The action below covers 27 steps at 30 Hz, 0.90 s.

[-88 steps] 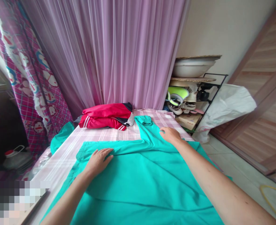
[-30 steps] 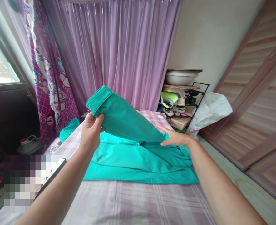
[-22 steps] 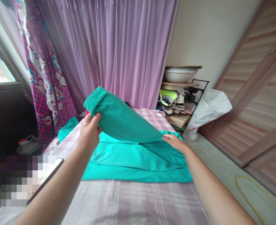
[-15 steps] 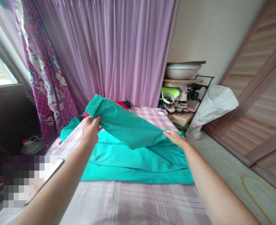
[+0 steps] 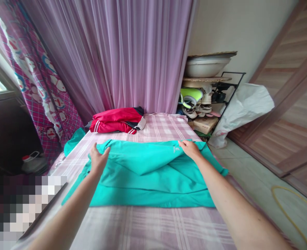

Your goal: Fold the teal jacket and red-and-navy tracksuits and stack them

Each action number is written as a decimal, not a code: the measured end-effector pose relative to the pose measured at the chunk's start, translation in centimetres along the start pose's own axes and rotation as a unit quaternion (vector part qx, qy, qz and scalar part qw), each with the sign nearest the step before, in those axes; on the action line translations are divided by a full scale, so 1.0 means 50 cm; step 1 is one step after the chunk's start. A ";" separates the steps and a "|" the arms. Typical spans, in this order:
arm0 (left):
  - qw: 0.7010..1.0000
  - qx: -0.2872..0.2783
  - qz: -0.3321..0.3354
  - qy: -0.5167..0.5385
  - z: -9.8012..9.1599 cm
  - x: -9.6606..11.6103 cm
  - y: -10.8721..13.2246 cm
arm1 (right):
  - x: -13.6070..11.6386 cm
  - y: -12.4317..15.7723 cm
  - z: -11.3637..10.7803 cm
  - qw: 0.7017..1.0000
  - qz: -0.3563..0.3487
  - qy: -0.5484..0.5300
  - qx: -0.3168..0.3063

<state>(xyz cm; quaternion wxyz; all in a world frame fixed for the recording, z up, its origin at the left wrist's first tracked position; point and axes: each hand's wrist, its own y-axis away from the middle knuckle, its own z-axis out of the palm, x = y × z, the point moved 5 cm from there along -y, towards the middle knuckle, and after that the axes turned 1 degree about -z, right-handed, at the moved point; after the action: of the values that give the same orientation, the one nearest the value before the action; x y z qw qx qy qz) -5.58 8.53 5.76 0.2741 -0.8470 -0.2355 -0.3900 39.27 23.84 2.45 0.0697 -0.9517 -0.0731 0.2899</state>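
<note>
Your left hand (image 5: 98,160) is open and holds nothing, right by the green shirt (image 5: 148,180). Your right hand (image 5: 190,149) lies open on the shirt's far edge. The shirt lies on the bed (image 5: 148,225), near a red jacket (image 5: 114,121).

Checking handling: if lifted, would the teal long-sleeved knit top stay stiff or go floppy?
Probably floppy: the teal long-sleeved knit top lies in soft, rounded folds. It looks fairly light, since the right hand barely dents it. Its matte fabric probably won't slide much on the pink plaid bedsheet.
</note>
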 end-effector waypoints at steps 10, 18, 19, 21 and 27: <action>0.803 -0.302 0.434 -0.276 0.161 0.151 0.252 | 0.008 0.017 0.010 0.961 -0.050 -0.237 -0.131; 0.904 -0.226 0.324 -0.162 0.119 0.224 0.113 | -0.006 -0.023 -0.017 0.965 -0.040 -0.242 -0.098; 0.909 -0.229 0.320 -0.140 0.112 0.241 0.093 | -0.009 -0.030 -0.021 0.964 -0.042 -0.245 -0.095; 0.911 -0.241 0.318 -0.105 0.103 0.275 0.061 | -0.013 -0.041 -0.029 0.961 -0.045 -0.255 -0.095; 0.910 -0.227 0.329 -0.107 0.114 0.298 0.050 | 0.004 -0.044 -0.031 0.970 -0.026 -0.230 -0.081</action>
<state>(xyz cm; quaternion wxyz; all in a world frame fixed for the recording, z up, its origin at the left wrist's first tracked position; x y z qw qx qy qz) 7.70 13.13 13.70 0.1606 -0.9524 0.1236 -0.2279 40.07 25.89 4.01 -0.0182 -0.8599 -0.1353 0.4919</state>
